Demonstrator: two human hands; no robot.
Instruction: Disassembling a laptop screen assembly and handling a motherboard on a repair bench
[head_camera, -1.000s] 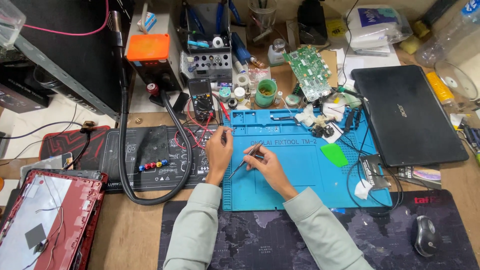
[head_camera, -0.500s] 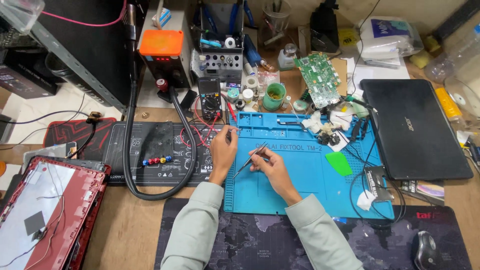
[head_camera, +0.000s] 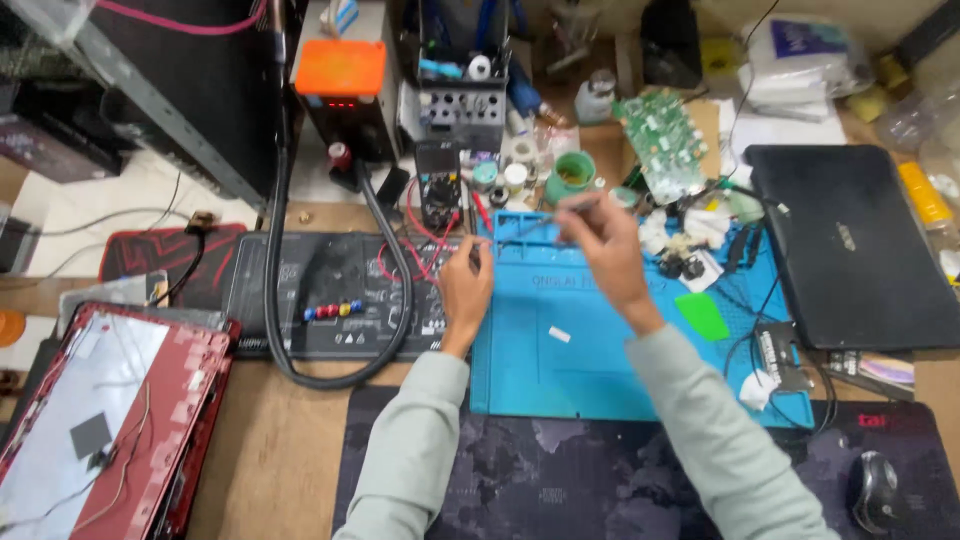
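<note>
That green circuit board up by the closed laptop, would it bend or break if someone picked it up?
The green circuit board looks flat and rigid, so probably stiff, not floppy. It seems thin and likely light. Its top is crowded with small parts, so it is probably fragile there and better held by its edges. It rests on clutter, so a push may tilt it.

Two hands worked over the desk: the left hand (head_camera: 465, 290) and the right hand (head_camera: 600, 245). Beneath them lay one blue work mat (head_camera: 590, 370). One pair of tweezers (head_camera: 535, 222) sat in the right hand. Just beyond the hands stood one green cup (head_camera: 573, 175) and one green circuit board (head_camera: 662, 140). Right of the right hand lay one closed black laptop (head_camera: 850, 250), and nearer the person, one computer mouse (head_camera: 877, 490). Far left of the left hand was one red laptop lid (head_camera: 100, 420).
</note>
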